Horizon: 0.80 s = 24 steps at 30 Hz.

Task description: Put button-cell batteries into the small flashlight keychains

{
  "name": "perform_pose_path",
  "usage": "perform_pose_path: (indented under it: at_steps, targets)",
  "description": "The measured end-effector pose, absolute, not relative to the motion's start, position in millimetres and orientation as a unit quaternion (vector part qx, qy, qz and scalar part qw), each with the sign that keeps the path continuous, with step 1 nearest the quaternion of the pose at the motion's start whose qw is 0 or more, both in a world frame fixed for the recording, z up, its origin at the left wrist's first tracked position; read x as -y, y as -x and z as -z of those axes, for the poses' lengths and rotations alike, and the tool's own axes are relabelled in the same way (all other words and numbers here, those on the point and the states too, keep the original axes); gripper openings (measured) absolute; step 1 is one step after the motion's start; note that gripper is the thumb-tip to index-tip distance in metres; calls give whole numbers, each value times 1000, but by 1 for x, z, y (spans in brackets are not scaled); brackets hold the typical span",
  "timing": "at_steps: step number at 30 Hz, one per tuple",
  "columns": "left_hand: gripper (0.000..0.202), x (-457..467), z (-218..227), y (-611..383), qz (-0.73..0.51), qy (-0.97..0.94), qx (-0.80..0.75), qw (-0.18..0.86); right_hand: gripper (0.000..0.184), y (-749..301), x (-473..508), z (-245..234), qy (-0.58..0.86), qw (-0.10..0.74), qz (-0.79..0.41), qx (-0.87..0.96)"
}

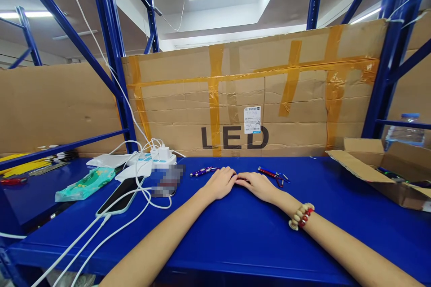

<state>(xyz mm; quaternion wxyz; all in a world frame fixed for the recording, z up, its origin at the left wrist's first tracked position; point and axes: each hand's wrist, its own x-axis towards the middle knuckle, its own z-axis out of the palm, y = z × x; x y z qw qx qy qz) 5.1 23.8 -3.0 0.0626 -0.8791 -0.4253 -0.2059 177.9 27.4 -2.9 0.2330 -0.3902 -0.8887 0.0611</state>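
Observation:
Both my hands rest on the blue shelf top [242, 228], fingertips meeting in the middle. My left hand [220, 184] is loosely curled, knuckles up; what its fingers hold, if anything, is hidden. My right hand [257, 185] lies palm down with fingers pointing left and pressed together; a bead bracelet [301, 216] is on its wrist. A purple pen-like tool [204, 171] lies just left of my left hand. A red and blue pen-like tool [271, 173] lies just behind my right hand.
A phone [119, 195] on white cables, a power strip with chargers [158, 158] and a teal wipes pack [85, 184] sit at the left. An open cardboard box [373, 166] stands at the right, a water bottle [406, 132] behind it. A taped cardboard wall [286, 94] closes the back.

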Motion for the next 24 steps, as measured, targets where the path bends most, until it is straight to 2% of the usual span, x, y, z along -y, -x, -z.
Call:
perform_pose_path:
  at_steps: [14,24]
  targets:
    - [31,-26,7,-5,203,880,424,66,28,-178,-26,1,418,220,-79,878]
    - [30,-22,2,-5,246,866,436,5,37,-178,-26,0,417,222,-97,876]
